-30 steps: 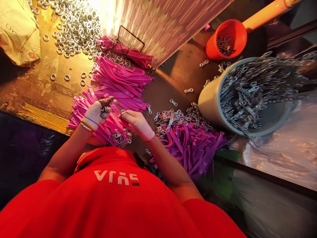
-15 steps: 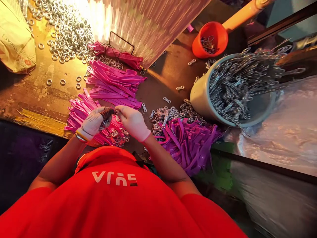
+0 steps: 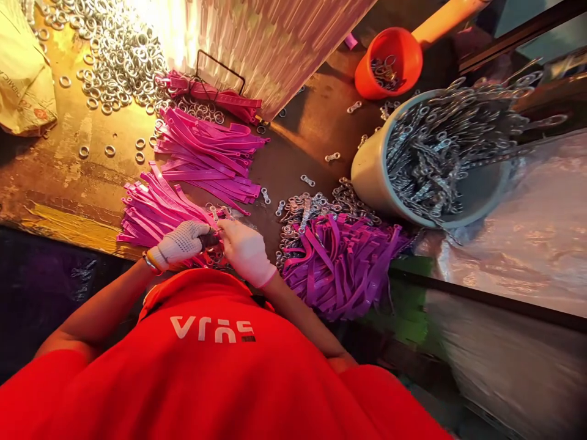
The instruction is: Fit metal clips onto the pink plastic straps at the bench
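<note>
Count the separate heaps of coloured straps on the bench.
3: a pink heap farther back, a pink heap by the left hand, a purple heap right of the right hand.

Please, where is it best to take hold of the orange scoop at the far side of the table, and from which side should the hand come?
Probably by the long handle of the orange scoop, with the hand coming from above. The handle sticks out bare from the bowl toward the far right, while the bowl is open and holds metal rings, so gripping the rim seems less steady.
</note>
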`<state>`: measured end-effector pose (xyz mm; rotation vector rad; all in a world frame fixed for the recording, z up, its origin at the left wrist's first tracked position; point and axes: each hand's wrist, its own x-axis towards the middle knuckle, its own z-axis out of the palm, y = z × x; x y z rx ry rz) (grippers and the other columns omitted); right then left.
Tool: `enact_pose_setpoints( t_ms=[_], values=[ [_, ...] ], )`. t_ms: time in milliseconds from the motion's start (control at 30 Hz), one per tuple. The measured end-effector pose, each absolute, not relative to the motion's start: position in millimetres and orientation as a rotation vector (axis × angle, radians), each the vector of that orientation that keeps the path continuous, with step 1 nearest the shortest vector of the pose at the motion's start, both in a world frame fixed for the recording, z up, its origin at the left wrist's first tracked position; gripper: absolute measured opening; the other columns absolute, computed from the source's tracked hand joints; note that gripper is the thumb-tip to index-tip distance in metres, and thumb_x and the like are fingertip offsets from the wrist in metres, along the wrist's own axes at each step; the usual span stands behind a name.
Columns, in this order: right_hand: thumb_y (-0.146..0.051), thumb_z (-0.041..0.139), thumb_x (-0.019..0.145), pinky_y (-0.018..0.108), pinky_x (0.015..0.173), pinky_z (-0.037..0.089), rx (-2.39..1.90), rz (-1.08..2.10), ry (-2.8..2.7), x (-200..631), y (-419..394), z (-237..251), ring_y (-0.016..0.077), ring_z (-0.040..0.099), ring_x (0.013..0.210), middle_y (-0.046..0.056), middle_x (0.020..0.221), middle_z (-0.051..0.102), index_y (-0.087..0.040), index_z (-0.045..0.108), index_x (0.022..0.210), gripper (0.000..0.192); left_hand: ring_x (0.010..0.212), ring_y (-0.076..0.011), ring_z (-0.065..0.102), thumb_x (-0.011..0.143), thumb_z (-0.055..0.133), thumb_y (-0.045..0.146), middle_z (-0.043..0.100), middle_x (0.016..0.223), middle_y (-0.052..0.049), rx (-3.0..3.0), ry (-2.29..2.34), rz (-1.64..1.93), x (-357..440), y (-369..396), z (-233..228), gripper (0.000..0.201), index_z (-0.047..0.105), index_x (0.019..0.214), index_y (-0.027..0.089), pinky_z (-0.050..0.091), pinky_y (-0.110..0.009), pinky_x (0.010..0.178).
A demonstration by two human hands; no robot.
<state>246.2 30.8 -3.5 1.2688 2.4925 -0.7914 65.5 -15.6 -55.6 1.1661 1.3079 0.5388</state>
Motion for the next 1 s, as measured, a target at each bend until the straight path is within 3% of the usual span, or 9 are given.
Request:
enact_pose_setpoints(
  t_ms=[67,133,300,500,633,833,1000],
  values=[
    [-0.028,0.048,0.102,0.029,0.086,0.046,1.286,-0.859,2.446,249.6,34.3,0.4,0.0238,0.068,0.111,0.013,0.128,0.072,-0.016,0.052,0.146,0.045,0.061,-0.0124,0.051,0.090,0.061,0.040,0.063,0.068,-0.002,1.081,1.275,0.601,70.4,-16.4,-53.5,0.030,0.070,0.082,0.013,0.038,-0.023,0.058],
    [-0.035,0.055,0.099,0.030,0.080,0.047,1.279,-0.850,2.371,251.3,38.8,3.1,0.0258,0.071,0.104,0.011,0.121,0.076,-0.019,0.049,0.148,0.052,0.057,-0.0110,0.048,0.091,0.061,0.043,0.058,0.063,0.000,1.025,1.285,0.625,74.3,-16.6,-49.3,0.033,0.068,0.080,0.012,0.035,-0.022,0.054],
    [-0.033,0.045,0.101,0.030,0.067,0.042,1.242,-0.635,2.325,249.8,39.8,-6.6,0.0277,0.074,0.088,0.012,0.092,0.078,-0.016,0.061,0.124,0.033,0.056,-0.0103,0.045,0.092,0.060,0.043,0.056,0.061,0.000,1.112,1.311,0.593,76.4,-14.7,-41.7,0.036,0.066,0.074,0.012,0.031,-0.022,0.052],
    [-0.031,0.038,0.102,0.031,0.061,0.034,0.982,-0.486,2.464,256.6,27.4,-25.2,0.0282,0.071,0.079,0.019,0.085,0.074,-0.006,0.064,0.111,0.037,0.055,-0.0104,0.044,0.086,0.057,0.030,0.055,0.056,0.001,1.283,1.316,0.516,78.4,-11.4,-50.8,0.028,0.063,0.067,0.012,0.030,-0.022,0.052],
    [-0.041,0.041,0.104,0.031,0.059,0.029,1.042,-0.450,2.556,265.5,26.1,-23.7,0.0247,0.068,0.072,0.017,0.080,0.074,-0.008,0.067,0.106,0.042,0.059,-0.0121,0.051,0.084,0.055,0.026,0.063,0.063,-0.001,1.448,1.192,0.382,70.6,6.2,-33.3,0.023,0.070,0.074,0.012,0.036,-0.022,0.056],
    [-0.054,0.051,0.103,0.028,0.063,0.030,1.349,-0.561,2.616,280.6,15.7,-15.0,0.0197,0.067,0.074,0.008,0.078,0.074,-0.013,0.069,0.113,0.046,0.071,-0.0157,0.062,0.089,0.056,0.031,0.077,0.088,-0.004,1.766,1.386,0.168,-2.3,30.1,25.5,0.031,0.080,0.103,0.017,0.047,-0.026,0.072],
    [-0.055,0.059,0.099,0.028,0.083,0.041,1.239,-0.934,2.549,299.8,46.1,-36.8,0.0208,0.066,0.097,0.007,0.098,0.074,-0.021,0.073,0.102,0.037,0.087,-0.0215,0.069,0.088,0.056,0.027,0.077,0.096,-0.007,1.753,1.731,-0.035,-30.4,40.2,6.9,0.036,0.079,0.114,0.016,0.049,-0.029,0.083]
  ],
)
